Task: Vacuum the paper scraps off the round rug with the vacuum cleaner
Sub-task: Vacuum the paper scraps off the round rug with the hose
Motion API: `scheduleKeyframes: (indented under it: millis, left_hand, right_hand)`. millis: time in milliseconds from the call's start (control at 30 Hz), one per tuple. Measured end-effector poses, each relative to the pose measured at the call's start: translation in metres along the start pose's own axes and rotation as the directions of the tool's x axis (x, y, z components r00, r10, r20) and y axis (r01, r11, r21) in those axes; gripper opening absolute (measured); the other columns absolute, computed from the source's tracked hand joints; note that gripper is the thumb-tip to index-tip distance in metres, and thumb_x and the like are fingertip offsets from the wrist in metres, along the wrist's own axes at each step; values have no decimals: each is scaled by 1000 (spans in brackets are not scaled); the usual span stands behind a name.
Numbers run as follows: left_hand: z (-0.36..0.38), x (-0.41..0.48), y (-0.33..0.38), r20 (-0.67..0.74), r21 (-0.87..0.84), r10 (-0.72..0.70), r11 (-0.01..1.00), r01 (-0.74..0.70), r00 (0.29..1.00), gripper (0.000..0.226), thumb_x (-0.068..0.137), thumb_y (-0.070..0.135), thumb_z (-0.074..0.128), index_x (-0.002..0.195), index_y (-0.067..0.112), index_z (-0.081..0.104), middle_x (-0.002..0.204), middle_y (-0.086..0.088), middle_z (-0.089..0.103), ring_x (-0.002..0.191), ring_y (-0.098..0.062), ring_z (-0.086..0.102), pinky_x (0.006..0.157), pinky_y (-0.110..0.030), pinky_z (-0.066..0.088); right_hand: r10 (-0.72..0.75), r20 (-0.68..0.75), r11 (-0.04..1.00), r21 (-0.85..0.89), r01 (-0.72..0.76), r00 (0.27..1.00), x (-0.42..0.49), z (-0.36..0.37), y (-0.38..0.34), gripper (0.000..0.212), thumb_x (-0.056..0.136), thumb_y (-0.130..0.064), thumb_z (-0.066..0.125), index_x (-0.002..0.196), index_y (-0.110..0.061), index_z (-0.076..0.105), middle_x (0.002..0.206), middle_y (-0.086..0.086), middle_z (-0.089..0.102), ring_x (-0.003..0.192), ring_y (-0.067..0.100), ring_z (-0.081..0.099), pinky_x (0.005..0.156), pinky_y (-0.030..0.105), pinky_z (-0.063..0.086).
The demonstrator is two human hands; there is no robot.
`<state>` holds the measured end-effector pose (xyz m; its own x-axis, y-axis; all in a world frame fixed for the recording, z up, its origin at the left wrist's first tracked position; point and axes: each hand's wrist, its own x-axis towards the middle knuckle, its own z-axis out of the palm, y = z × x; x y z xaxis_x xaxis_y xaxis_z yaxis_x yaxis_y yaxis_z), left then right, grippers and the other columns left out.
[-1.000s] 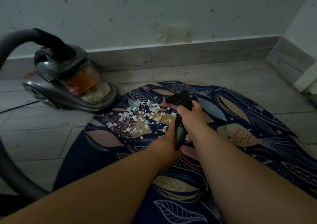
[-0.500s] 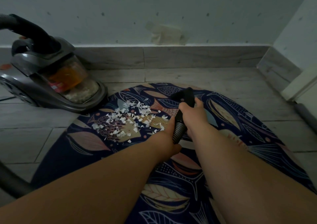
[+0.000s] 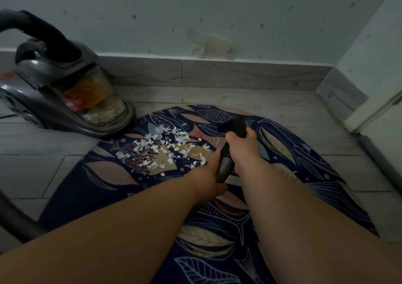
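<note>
Nozzle (image 3: 236,125) barely moved (view just swung a bit), right hand (image 3: 241,146) still gripping it, left hand (image 3: 208,175) wrapped round the hose (image 3: 224,166) below, scraps (image 3: 161,151) still piled on the rug (image 3: 282,144) to its left.

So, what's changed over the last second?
Nothing clearly moved; only the head view shifted slightly. The right hand still grips the nozzle and the left hand the ribbed hose below it. The nozzle stays just right of the paper scraps, which look untouched on the round rug. The vacuum cleaner stays by the wall.
</note>
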<state>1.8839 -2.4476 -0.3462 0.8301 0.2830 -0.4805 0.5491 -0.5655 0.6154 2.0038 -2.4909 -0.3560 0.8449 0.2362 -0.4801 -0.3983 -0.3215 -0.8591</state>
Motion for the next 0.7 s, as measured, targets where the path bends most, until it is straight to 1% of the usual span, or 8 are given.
scheduleKeyframes:
  millis: [133,233,333,467,500,567,633,700]
  left_hand:
    - [10,-30,-1,48,44,32,998,-34,998,97,92,32,58,147,29,-21,144,-14,41,122,-26,48,89,-23,37]
    - [21,-60,-7,95,71,41,996,-48,995,98,91,34,58,147,28,-22,141,-15,44,118,-28,51,89,-26,39]
    - [33,-94,-14,119,64,25,997,-33,993,99,91,35,59,146,31,-22,140,-15,45,115,-27,53,91,-28,42]
    - [42,-140,-25,107,74,23,997,-31,994,98,90,36,59,147,30,-21,146,-13,39,123,-26,47,93,-22,35]
    - [43,-148,-27,102,78,21,997,-29,995,98,90,35,59,147,30,-22,146,-14,39,124,-27,46,94,-22,34]
    - [43,-163,-30,100,104,18,994,-28,995,99,90,36,59,147,30,-22,147,-14,37,127,-27,44,100,-25,33]
    - [45,-176,-32,117,130,8,991,-23,993,99,91,36,59,147,29,-22,144,-15,41,123,-28,47,98,-27,36]
    - [49,-181,-31,108,144,9,989,-25,994,98,91,36,58,148,30,-21,141,-15,44,120,-28,50,96,-28,38]
  right_hand:
    - [-6,-37,1000,-10,6,999,-30,-16,15,74,91,-29,64,154,-36,25,135,9,51,103,28,57,92,50,54]
    - [25,-61,999,-29,-27,998,-65,-22,29,74,89,-35,64,153,-38,27,136,9,51,96,28,58,84,46,55]
    - [110,-23,994,27,-110,994,-103,-26,44,80,82,-36,64,150,-48,24,135,11,51,99,33,60,84,55,57]
    - [145,57,988,48,-147,988,-146,-36,54,78,93,-28,63,155,-42,18,137,4,41,86,25,53,87,46,54]
    - [159,94,984,66,-165,983,-155,-36,56,82,93,-29,64,156,-42,15,140,7,40,87,26,54,87,46,54]
    - [204,155,973,74,-218,967,-176,-30,60,94,88,-31,69,155,-49,6,142,10,44,99,33,59,91,53,54]
    - [232,126,969,55,-240,965,-194,-26,67,104,84,-27,73,152,-52,-1,133,11,47,103,37,59,91,59,53]
    - [226,72,970,78,-231,971,-202,-25,73,102,82,-20,75,149,-50,4,125,12,49,102,37,59,89,59,54]
